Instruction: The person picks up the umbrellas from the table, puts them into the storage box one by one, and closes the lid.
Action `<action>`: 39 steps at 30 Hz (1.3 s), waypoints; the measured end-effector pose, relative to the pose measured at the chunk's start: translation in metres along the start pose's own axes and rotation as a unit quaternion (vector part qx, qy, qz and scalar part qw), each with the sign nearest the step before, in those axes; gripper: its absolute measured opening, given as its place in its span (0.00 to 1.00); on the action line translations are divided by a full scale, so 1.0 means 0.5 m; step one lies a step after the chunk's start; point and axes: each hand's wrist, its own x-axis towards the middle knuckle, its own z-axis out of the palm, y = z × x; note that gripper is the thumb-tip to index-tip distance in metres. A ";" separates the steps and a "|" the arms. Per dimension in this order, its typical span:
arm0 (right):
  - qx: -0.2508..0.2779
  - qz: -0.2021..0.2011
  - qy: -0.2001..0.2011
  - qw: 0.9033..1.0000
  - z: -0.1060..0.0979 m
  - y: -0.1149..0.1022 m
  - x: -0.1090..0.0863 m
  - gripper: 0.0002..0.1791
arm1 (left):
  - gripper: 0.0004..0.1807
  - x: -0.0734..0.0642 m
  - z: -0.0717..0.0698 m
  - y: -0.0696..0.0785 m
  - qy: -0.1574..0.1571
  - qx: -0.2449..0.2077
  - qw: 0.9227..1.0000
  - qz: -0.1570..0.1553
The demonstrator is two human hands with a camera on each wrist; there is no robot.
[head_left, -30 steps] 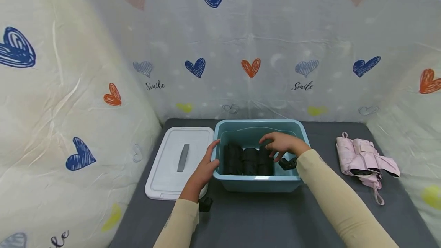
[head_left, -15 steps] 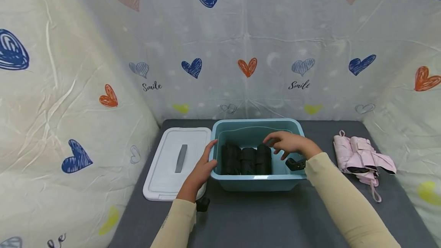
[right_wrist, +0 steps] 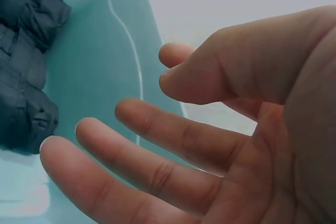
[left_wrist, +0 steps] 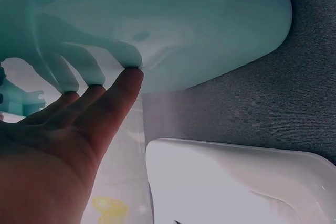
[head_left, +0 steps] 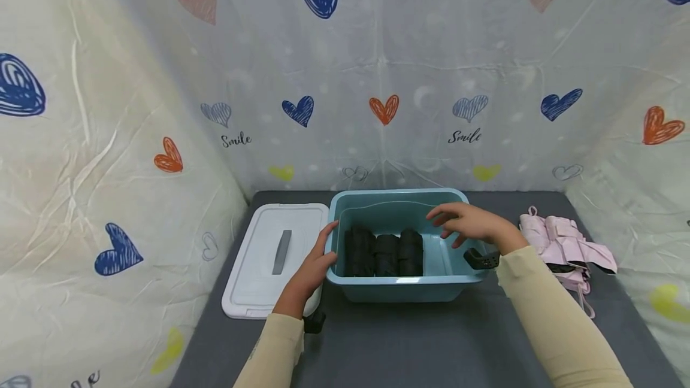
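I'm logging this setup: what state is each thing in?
Blue bin: open, unlidded
Black bundles: rolled up, side by side in the bin
White lid: off, lying flat
Pink fabric bundle: folded, outside the bin
Left hand: fingers straight, touching the bin's wall
Right hand: fingers relaxed, holding nothing, over the bin

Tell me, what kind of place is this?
Probably a little screened-off work spot: heart-printed sheets on three sides of a dark grey tabletop with a blue tub and white lid.

A dark grey cloth-covered table (head_left: 399, 343) bears a white lid (head_left: 264, 265) at left; a teal storage bin (head_left: 399, 293) just beside it; a folded pink umbrella (head_left: 563, 241) at right.
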 end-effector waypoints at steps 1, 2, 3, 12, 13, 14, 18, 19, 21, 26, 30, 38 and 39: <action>0.001 -0.003 0.003 1.000 -0.002 0.002 -0.004 0.22 | 0.40 -0.001 0.000 0.001 0.000 0.002 1.000 -0.001; 0.002 -0.006 0.005 1.000 -0.005 0.005 -0.008 0.22 | 0.40 -0.001 0.000 0.001 0.000 0.003 1.000 -0.001; 0.004 -0.009 0.009 1.000 -0.007 0.008 -0.013 0.22 | 0.40 -0.001 -0.001 0.001 0.001 0.005 1.000 -0.002; 0.033 -0.037 0.043 0.998 -0.033 0.027 -0.051 0.22 | 0.42 0.003 -0.005 -0.005 -0.001 0.005 1.000 -0.011; 0.036 -0.038 0.049 0.997 -0.035 0.030 -0.055 0.22 | 0.42 0.003 -0.005 -0.005 -0.002 0.004 1.000 -0.011; 0.037 -0.037 0.055 0.997 -0.038 0.033 -0.059 0.22 | 0.42 0.003 -0.005 -0.005 -0.002 0.004 1.000 -0.010; 0.042 -0.034 0.078 0.995 -0.050 0.045 -0.071 0.23 | 0.42 0.003 -0.004 -0.003 -0.001 0.004 1.000 -0.007; 0.041 -0.031 0.085 0.995 -0.052 0.047 -0.074 0.24 | 0.42 0.003 -0.004 -0.003 -0.001 0.003 1.000 -0.007; 0.039 -0.029 0.097 0.994 -0.058 0.051 -0.081 0.25 | 0.43 0.004 -0.003 -0.001 -0.001 0.002 1.000 -0.005; 0.018 -0.019 0.142 0.989 -0.069 0.059 -0.106 0.25 | 0.43 0.005 -0.004 0.000 -0.003 -0.003 1.000 -0.001; -0.011 -0.007 0.175 0.984 -0.079 0.073 -0.126 0.27 | 0.43 0.009 -0.006 -0.001 -0.006 0.000 1.000 -0.006; -0.066 0.046 0.208 0.975 -0.110 0.114 -0.157 0.31 | 0.44 0.012 -0.006 -0.006 -0.002 -0.001 1.000 -0.004; -0.074 0.054 0.212 0.973 -0.114 0.120 -0.160 0.32 | 0.43 0.012 -0.006 -0.005 -0.001 0.000 1.000 -0.003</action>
